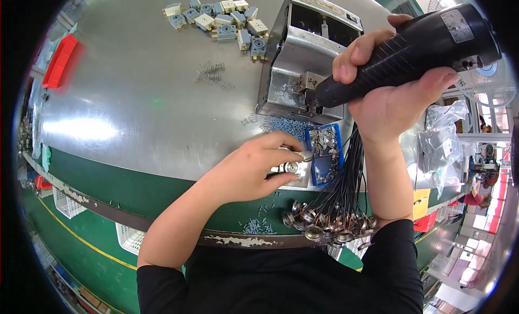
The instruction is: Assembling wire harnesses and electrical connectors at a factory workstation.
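Observation:
My right hand (386, 111) is wrapped round a black electric screwdriver (405, 51). Its narrow end points down-left to the front of a metal screw feeder (311, 46), and the tip is at the feeder's outlet. With thumb and fingers, my left hand (248, 165) grips a small metal part with a round centre (292, 167) on a metal block near the table's front edge; the fingers partly cover it. Just beyond that hand lies a heap of small bluish screws (289, 126). Beside it stands a blue tray (339, 143) of small metal pieces.
Several grey-and-white socket-like blocks (224, 31) lie at the back, with loose springs (210, 73) nearer. Black wires with metal rings (324, 222) hang over the front edge. Loose screws (257, 226) lie on the green strip. A red bin (60, 61) stands left, plastic bags (444, 143) right.

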`<state>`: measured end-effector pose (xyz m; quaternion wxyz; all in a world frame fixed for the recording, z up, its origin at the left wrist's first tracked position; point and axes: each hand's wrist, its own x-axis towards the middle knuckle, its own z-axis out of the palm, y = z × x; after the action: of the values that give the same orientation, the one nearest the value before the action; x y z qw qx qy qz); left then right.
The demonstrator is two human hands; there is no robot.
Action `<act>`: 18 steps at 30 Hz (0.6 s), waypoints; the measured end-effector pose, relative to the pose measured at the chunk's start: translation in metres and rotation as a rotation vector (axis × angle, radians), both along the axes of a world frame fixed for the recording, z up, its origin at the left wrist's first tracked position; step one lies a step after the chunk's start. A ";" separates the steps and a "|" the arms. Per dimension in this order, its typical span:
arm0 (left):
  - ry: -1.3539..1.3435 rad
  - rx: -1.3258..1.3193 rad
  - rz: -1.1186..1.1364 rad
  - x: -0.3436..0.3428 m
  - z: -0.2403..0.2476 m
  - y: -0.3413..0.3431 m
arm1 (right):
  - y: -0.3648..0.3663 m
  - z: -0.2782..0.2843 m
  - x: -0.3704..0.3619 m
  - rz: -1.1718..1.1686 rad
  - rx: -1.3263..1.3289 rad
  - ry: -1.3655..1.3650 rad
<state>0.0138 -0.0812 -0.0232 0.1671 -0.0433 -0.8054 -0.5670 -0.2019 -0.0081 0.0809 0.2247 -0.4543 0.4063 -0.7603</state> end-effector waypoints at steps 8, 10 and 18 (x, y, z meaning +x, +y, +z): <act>-0.008 0.022 0.015 0.004 -0.002 -0.004 | 0.023 0.024 0.048 0.277 0.050 -0.013; 0.001 0.031 0.007 0.003 -0.004 -0.005 | 0.029 0.017 0.063 0.204 0.178 -0.106; 0.056 0.012 0.060 0.004 -0.015 -0.001 | 0.032 -0.009 0.072 0.247 0.187 0.087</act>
<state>0.0182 -0.0825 -0.0386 0.2069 -0.0339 -0.7980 -0.5650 -0.1301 0.0235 0.0721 0.3399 -0.5105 0.4256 -0.6654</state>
